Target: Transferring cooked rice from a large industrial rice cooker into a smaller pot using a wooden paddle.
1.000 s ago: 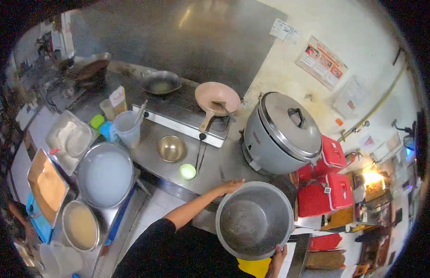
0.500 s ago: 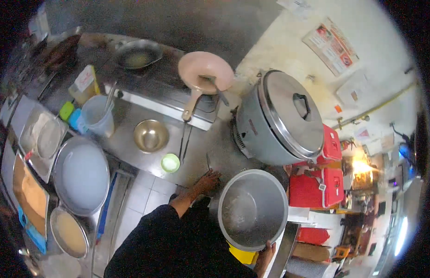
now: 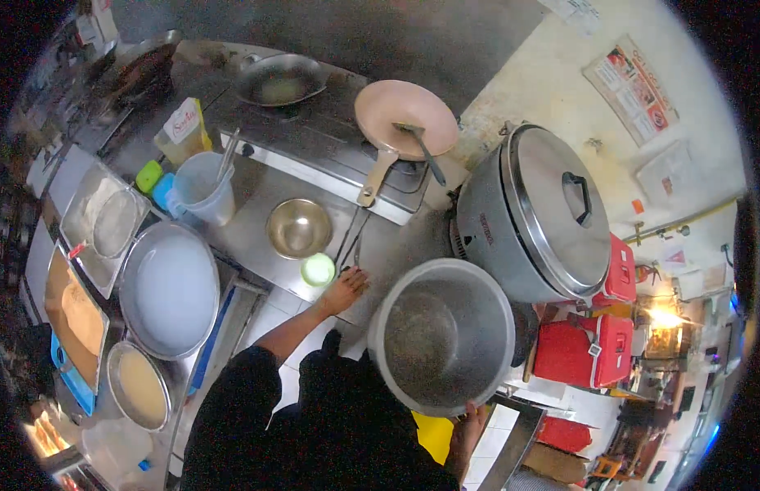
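Observation:
My right hand [image 3: 470, 427] is closed on the near rim of a large, deep grey metal pot [image 3: 486, 344]. The pot's mouth tilts towards me, and whitish marks show on its inner bottom. Over the counter's front edge, my left hand [image 3: 347, 290] holds a thin metal utensil [image 3: 357, 252]; its kind is too blurred to tell. Just left of that hand sits a small light-green bowl [image 3: 318, 269] with something white inside. Behind it stand a steel mixing bowl [image 3: 299, 229] and tongs [image 3: 347, 241], lying beside the utensil.
A large lidded rice cooker [image 3: 519, 221] stands behind the pot. Beyond the counter [image 3: 257, 188], a pink pan [image 3: 409, 123] with a spatula rests on the stove. To the left are a plastic jug [image 3: 204, 192], a basin of whitish liquid [image 3: 167, 286] and trays of powder [image 3: 77, 307]. Red coolers [image 3: 584, 348] stand right.
My left hand has moved left along the counter with the thin utensil, nearer the green bowl and tongs. The grey pot has shifted left and away from me with my right hand. The view has turned slightly.

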Motion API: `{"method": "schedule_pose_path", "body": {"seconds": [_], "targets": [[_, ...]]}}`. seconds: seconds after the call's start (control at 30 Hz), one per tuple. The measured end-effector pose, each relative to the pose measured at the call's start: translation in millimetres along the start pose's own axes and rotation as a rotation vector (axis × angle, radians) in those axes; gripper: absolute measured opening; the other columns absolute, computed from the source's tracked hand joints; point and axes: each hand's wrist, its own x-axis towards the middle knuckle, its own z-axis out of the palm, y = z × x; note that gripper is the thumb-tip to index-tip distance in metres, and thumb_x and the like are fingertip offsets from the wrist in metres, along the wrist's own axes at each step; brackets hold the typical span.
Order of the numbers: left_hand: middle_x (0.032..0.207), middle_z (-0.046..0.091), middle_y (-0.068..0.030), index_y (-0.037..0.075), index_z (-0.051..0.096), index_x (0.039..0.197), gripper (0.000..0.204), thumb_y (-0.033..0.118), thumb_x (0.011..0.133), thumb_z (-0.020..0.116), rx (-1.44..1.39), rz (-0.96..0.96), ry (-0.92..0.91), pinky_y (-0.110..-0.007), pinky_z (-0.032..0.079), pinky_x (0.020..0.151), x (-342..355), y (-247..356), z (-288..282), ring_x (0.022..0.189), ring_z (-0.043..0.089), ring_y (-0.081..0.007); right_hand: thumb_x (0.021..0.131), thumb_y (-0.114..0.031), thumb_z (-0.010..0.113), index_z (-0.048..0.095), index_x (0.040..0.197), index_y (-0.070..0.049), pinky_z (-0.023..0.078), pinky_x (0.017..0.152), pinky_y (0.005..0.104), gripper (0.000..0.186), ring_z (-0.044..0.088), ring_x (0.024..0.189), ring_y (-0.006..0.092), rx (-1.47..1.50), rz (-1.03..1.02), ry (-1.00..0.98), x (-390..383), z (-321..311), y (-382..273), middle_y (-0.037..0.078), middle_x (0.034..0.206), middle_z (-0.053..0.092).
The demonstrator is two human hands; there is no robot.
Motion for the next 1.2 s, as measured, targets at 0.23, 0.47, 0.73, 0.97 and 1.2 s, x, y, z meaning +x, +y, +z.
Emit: {"method": "schedule_pose_path", "body": {"seconds": [0.23,0.47,0.73,0.97,1.2], "targets": [[0.104,0.058,-0.0173,-0.003,0.055,0.108,0.029,0.018,0.093,0.041,-1.109,-0.765,0.486,-0.034,0.042,0.085,-55.3,25.3,-80.6,0.096,0.056,-0.0277,0.088,-0.024,0.053,0.043,0.12,-0.012,0.052,0.061,0.0349,0.036,0.058,0.083,0.0212,0.075,0.087,-0.287,9.4,47.1,22.4,0.009,0.104,0.054],[0.124,0.048,-0.012,0.001,0.04,0.128,0.052,0.04,0.095,0.029,-1.77,-1.332,0.717,-0.034,0.039,0.089,-64.2,112.9,-119.3,0.109,0.048,-0.0245,0.085,-0.004,0.044,0.057,0.077,0.0,0.044,0.051,0.0278,0.016,0.056,0.056,0.0151,-0.804,-1.001,-0.184,62.7,74.2,-193.5,0.008,0.066,0.056],[0.129,0.043,-0.0094,0.005,0.049,0.12,0.04,0.031,0.09,0.049,-1.614,-1.278,0.721,-0.037,0.051,0.067,-89.9,110.9,-97.8,0.105,0.052,-0.0202,0.082,-0.029,0.055,0.055,0.103,-0.001,0.049,0.068,0.0402,0.035,0.059,0.069,0.0347,-1.244,-1.59,0.67,335.8,206.9,-390.4,0.02,0.082,0.061],[0.075,0.056,-0.0083,0.004,0.053,0.088,0.021,0.024,0.084,0.057,-1.363,-1.459,0.567,-0.037,0.046,0.075,-201.0,226.6,-39.4,0.059,0.048,-0.0158,0.086,-0.027,0.054,0.055,0.069,-0.003,0.037,0.038,0.0333,0.029,0.044,0.04,0.0148,-1.048,-0.684,-0.573,431.2,193.7,-412.8,0.005,0.046,0.043],[0.08,0.061,-0.0086,0.003,0.054,0.107,0.028,0.022,0.086,0.052,-1.71,-1.532,0.016,-0.026,0.047,0.053,-217.9,365.2,12.0,0.062,0.055,-0.015,0.09,-0.036,0.05,0.055,0.076,-0.009,0.028,0.033,0.0211,0.031,0.033,0.036,0.0045,-0.934,-0.339,-0.627,397.1,166.2,-525.7,-0.006,0.048,0.038]]}}
